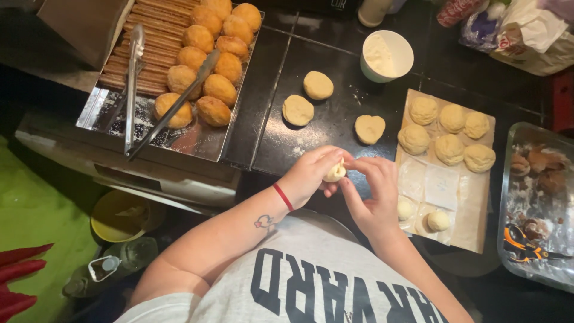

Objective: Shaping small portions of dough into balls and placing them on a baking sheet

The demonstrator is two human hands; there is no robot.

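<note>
Head view looks straight down on a small dough piece [335,172] pinched between both hands above the front edge of the dark counter [323,128]. The left hand [311,173], with a red band at its wrist, is curled around the dough piece from one side, fingers closed on it. The right hand [373,191] meets it from the other side, thumb and fingertips pressed together on the same piece.

On the counter just beyond the hands lie three flattened dough discs [298,110], set apart from one another. Farther back on the counter stands a white cup [387,55] with white contents. Toward the right of the counter sits a paper sheet [472,203] carrying six round dough balls [447,133] in two rows, with two smaller balls nearer the person. Right of the counter, a glass dish [538,203] holds brown floured lumps. Left of the counter, a metal tray [197,140] holds golden fried buns [206,60] beside ridged fried sticks, and two metal tongs [133,84] rest across it.
</note>
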